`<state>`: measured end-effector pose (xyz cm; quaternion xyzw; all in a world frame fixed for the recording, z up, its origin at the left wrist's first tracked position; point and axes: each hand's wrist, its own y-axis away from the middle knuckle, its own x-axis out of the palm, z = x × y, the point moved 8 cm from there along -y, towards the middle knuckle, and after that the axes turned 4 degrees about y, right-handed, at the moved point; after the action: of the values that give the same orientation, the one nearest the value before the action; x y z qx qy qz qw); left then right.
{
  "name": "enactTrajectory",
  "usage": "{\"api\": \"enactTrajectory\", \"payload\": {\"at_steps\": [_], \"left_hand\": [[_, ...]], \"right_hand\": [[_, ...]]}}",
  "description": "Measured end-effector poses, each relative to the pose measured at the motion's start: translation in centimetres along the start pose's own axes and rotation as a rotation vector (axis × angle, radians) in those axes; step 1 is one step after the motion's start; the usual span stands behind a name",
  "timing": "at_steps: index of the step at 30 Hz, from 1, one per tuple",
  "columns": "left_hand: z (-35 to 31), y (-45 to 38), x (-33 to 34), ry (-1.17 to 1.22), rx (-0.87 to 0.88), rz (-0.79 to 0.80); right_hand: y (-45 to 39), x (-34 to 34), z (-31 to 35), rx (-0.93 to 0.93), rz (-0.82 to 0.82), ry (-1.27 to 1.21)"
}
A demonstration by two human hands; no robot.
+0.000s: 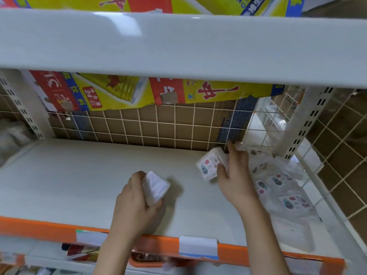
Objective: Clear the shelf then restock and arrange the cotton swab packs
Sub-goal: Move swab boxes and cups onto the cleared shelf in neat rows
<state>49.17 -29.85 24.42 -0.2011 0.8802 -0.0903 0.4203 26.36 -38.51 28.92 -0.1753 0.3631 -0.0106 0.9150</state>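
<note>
1. The left hand [137, 203] grips a clear, boxy plastic cotton swab pack [155, 187] above the smooth white shelf [79, 185].
2. The right hand [235, 175] grips a labelled pack [208, 165].
3. Glossy packs [278, 187] lie against the wire grid [158, 126] at right.

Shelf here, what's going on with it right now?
A person is stocking the shelf. The left hand grips one swab pack over the bare middle; the right hand holds another pack near the back right corner, beside a loose pile of packs along the right side.
</note>
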Motion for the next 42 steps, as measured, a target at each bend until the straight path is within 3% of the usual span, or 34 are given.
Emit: {"api": "enactTrajectory", "payload": {"at_steps": [5, 13, 18, 21, 26, 31, 42], "left_hand": [[3.1, 0.0, -4.8, 0.115, 0.066, -0.019], [12.8, -1.7, -12.3, 0.283, -0.042, 0.023], [16.2, -3.4, -16.3, 0.138, 0.134, 0.022], [17.3, -3.9, -18.0, 0.046, 0.207, -0.026], [18.2, -3.6, -18.9, 0.135, 0.262, -0.028], [19.3, -3.5, -18.3, 0.276, 0.095, 0.01], [18.7, -4.3, -18.1, 0.178, 0.059, 0.014]], "right_hand": [[2.1, 7.2, 4.8, -0.068, 0.137, -0.099], [3.5, 17.2, 11.8, -0.012, 0.227, -0.107], [4.6, 21.5, 14.2, 0.088, 0.246, -0.085], [5.3, 22.8, 15.3, 0.104, 0.254, -0.061], [5.9, 23.9, 16.6, 0.129, 0.264, -0.015], [5.8, 24.2, 17.4, 0.101, 0.275, 0.001], [4.7, 23.7, 17.3, 0.091, 0.329, -0.033]]}}
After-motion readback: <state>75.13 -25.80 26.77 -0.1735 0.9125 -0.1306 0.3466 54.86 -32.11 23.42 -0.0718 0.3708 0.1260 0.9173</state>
